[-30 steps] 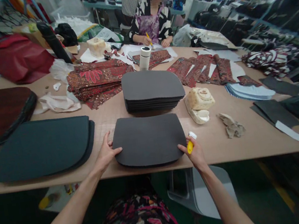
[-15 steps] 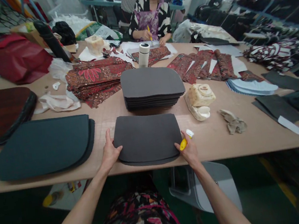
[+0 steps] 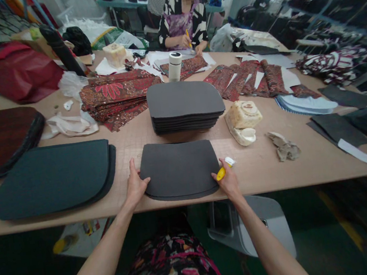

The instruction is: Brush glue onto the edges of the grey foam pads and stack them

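Observation:
Dark grey rounded panels (image 3: 180, 168) lie flat in a thin pile near the table's front edge. My left hand (image 3: 136, 184) grips their left side, thumb on top. At the right side, my right hand (image 3: 227, 178) holds a yellow tool with a white end (image 3: 221, 173) and presses its thumb against the panels' edge. Just behind stands a taller stack of similar grey panels (image 3: 185, 100). Dark green panels (image 3: 54, 179) lie to the left of my left hand.
Beyond the tall stack stands a white bottle (image 3: 175, 68), with patterned red fabric (image 3: 120, 91) to its left. A pale block (image 3: 244, 115) and a crumpled cloth (image 3: 284, 146) lie to the right. Across the table (image 3: 262, 167), a person (image 3: 181, 20) holds a yellow pen.
My right hand has moved slightly left with the tool, and the right edge of the upper panel has shifted left, lining up more closely with the pile. My left hand has hardly moved.

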Motion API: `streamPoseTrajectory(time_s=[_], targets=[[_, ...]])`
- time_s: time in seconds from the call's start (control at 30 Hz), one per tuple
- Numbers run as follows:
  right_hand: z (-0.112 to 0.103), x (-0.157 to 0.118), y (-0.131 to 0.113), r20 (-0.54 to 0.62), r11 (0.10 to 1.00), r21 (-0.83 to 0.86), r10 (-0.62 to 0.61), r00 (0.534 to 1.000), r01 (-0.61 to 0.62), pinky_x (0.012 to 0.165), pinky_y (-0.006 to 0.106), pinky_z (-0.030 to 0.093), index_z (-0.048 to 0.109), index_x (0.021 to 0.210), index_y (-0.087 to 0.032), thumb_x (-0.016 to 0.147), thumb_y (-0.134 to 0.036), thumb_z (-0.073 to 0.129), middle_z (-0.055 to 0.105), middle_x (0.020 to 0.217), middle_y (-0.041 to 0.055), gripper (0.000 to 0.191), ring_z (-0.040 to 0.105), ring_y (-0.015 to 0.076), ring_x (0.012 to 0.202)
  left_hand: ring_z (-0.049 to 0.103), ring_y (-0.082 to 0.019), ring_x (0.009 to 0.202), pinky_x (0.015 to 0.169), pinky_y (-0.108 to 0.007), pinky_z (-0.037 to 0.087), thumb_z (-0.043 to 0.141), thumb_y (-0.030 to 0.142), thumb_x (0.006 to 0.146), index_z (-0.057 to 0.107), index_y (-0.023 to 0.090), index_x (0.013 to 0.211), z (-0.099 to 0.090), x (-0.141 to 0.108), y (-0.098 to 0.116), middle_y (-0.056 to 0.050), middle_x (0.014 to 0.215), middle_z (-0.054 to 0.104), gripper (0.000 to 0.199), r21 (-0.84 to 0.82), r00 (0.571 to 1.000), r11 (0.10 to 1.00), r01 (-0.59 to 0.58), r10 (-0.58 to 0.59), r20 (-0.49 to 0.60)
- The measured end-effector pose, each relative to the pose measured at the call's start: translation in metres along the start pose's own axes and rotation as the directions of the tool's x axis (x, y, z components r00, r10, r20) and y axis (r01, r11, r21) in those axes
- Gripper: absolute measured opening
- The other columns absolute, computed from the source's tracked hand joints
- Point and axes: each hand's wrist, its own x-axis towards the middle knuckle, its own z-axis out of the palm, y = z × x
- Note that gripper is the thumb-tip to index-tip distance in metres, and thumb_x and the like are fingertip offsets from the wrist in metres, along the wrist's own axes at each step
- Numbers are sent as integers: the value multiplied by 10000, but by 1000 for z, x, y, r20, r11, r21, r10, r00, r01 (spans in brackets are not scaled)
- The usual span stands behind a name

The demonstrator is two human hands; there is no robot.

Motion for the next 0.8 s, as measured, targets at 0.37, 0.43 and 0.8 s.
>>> streamPoseTrajectory(time_s=[0.37, 0.43, 0.8], targets=[[3, 5, 5, 39, 989, -147, -19, 999, 25, 741, 358, 423, 447, 1319, -175, 693, -346, 566, 620, 866, 55, 659, 563, 218, 763, 590, -233, 854, 835, -398, 468, 706, 195, 613, 118, 206, 1458, 2, -1, 3, -59, 962, 564, 1030, 17, 999, 999, 28, -28, -36], [2, 5, 4, 45, 987, -158, -25, 999, 32, 735, 362, 421, 443, 1322, -180, 698, -346, 554, 623, 901, 68, 656, 563, 228, 780, 584, -238, 871, 838, -401, 466, 706, 193, 613, 121, 201, 1458, 2, 0, 3, -59, 956, 561, 1028, 22, 999, 999, 33, -32, -38], [1, 3, 5, 74, 987, -148, -54, 996, 65, 766, 364, 435, 432, 1324, -199, 701, -325, 547, 627, 979, 76, 646, 572, 235, 857, 602, -255, 903, 828, -408, 477, 699, 185, 640, 121, 189, 1454, 4, 0, -1, -84, 998, 587, 998, 101, 999, 994, -36, 39, -26]])
